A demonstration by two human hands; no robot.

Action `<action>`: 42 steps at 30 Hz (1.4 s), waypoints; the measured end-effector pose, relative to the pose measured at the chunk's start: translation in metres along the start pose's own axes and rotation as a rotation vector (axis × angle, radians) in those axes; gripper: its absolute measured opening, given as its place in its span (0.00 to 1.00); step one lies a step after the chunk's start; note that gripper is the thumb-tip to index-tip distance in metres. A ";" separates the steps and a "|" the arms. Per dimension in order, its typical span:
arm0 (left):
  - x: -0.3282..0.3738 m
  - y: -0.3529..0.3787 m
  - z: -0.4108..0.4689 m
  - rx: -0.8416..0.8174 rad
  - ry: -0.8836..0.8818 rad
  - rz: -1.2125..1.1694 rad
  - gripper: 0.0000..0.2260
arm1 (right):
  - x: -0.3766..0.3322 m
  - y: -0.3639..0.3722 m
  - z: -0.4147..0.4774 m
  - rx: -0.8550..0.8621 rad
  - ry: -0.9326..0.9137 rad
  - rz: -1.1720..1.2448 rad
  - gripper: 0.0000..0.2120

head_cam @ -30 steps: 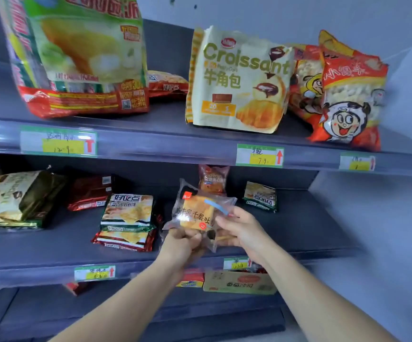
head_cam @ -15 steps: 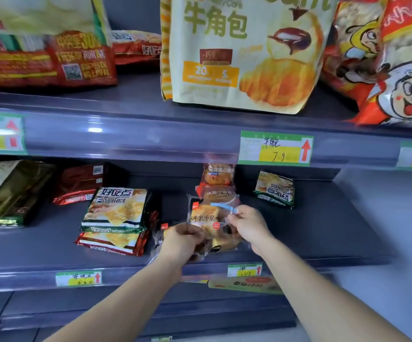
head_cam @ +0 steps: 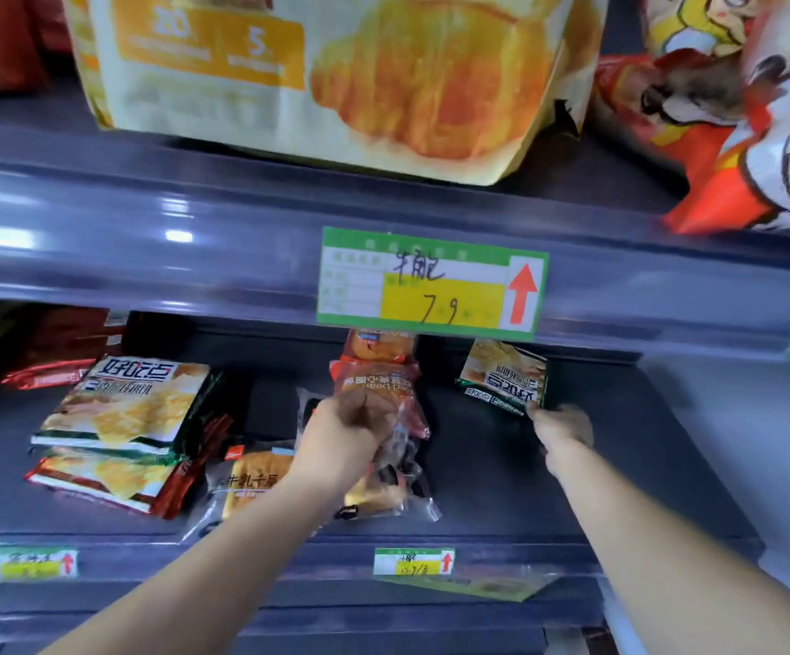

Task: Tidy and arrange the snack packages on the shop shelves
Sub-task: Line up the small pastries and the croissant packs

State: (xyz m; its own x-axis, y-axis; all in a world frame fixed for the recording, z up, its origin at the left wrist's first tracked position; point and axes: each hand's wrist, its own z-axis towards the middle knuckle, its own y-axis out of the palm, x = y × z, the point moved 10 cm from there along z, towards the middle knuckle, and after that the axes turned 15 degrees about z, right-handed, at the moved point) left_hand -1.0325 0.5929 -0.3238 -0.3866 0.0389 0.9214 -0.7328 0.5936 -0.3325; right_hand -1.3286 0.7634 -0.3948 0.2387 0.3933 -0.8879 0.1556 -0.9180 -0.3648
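Working shelf (head_cam: 573,489): grey deck directly below the price tag (head_cam: 433,283); it carries all the loose snack packets.
Croissant bag (head_cam: 336,78): upright on the upper shelf, above the price tag; judged not part of the present step.
Cracker stack (head_cam: 128,408): flat packets piled below and well left of the price tag.
Clear bread packet (head_cam: 251,484): below and left of the price tag, at the shelf's front edge, partly hidden by the left forearm.
Red bun packet (head_cam: 374,371): directly below the price tag, overlapping a similar packet behind it.
Green cracker packet (head_cam: 502,375): below and just right of the price tag, lying alone.
Left hand (head_cam: 350,427): fingers curled tight, gripping crinkled wrapper at the red bun packet's near end.
Right hand (head_cam: 561,425): fingers curled at the green cracker packet's near corner and touching it. Blur hides whether a pinch has closed, so the grip cannot be told.
Handling: packets are judged light, soft and film-wrapped, so likely slippery, with contents that crush easily. Take hold at a sealed end seam or corner, not across the middle.
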 end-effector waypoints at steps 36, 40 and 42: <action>0.046 -0.098 -0.018 0.231 0.250 0.457 0.16 | -0.196 0.066 -0.267 -0.542 -1.345 -0.048 0.08; -0.001 -0.149 -0.019 0.242 0.011 0.002 0.20 | -0.178 0.099 -0.283 -0.723 -0.916 -0.044 0.08; -0.020 -0.161 -0.020 0.218 -0.090 -0.312 0.16 | -0.158 0.114 -0.276 -0.741 -0.680 -0.060 0.24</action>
State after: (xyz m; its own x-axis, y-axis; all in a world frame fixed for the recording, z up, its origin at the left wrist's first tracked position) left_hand -0.8955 0.5125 -0.2847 -0.1668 -0.1931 0.9669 -0.9210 0.3807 -0.0828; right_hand -1.0835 0.6109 -0.2189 -0.3507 0.1132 -0.9296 0.7616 -0.5433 -0.3534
